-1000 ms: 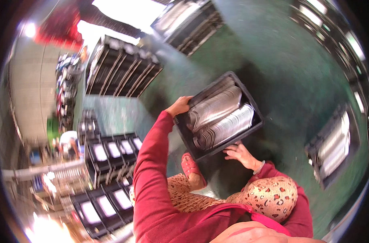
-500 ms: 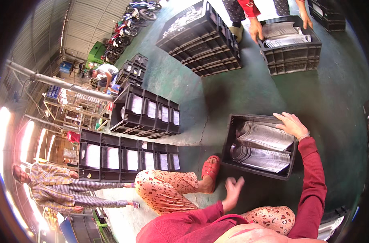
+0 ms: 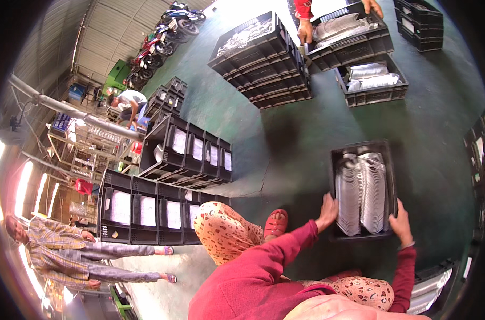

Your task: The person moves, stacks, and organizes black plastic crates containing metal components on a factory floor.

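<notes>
Left hand [image 3: 326, 213], right hand [image 3: 402, 225] at black crate [image 3: 362, 146]; white panels [image 3: 121, 206] illegible.

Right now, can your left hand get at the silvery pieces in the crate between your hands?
Probably yes. The left hand is at the left side of the black crate, whose top is open, and nothing visible covers the silvery pieces; it need only rise and reach in.

Fingers [image 3: 329, 205] against black crate [image 3: 390, 170], metal pieces [image 3: 373, 194] inside
</notes>
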The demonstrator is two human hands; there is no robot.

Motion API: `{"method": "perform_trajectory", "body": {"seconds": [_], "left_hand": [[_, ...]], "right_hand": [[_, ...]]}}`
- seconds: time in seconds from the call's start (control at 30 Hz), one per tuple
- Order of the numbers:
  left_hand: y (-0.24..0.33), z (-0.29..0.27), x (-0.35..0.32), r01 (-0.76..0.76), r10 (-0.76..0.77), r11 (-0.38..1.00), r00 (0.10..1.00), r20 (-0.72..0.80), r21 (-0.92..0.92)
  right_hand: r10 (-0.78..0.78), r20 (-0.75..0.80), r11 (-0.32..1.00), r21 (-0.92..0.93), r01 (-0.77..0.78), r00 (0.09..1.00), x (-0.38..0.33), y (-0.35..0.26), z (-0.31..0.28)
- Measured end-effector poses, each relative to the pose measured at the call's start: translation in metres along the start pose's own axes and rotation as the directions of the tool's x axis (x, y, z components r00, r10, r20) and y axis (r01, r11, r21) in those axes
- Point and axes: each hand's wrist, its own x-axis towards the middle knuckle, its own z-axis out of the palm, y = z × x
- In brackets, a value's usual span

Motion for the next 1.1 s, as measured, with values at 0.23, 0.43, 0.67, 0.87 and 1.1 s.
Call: {"method": "perform_trajectory", "body": {"seconds": [0.23,0.43,0.67,0.87,1.1], "left_hand": [[0.027,-0.029,0.013,-0.433,0.41,0.871,0.901,0.141,0.232],[0.059,-0.023,0.014,-0.005,0.247,0.856,0.883,0.4,-0.517],[0.142,-0.061,0.049,0.378,0.019,0.747,0.81,0.586,-0.547],[0.156,-0.064,0.093,0.499,-0.069,0.759,0.7,0.711,-0.418],[0.167,-0.058,0.075,0.494,-0.155,0.745,0.782,0.604,-0.448]], "right_hand": [[0.12,-0.401,0.991,0.104,-0.085,0.908,-0.057,0.0,0.049],[-0.052,-0.474,0.99,0.093,0.109,0.879,-0.057,-0.007,0.016],[0.226,-0.201,0.93,0.337,-0.15,0.953,-0.013,-0.05,-0.033],[-0.18,-0.204,0.979,0.057,0.196,0.962,0.003,-0.032,-0.057],[-0.049,-0.279,0.988,0.129,0.088,0.959,-0.029,-0.073,-0.056]]}}
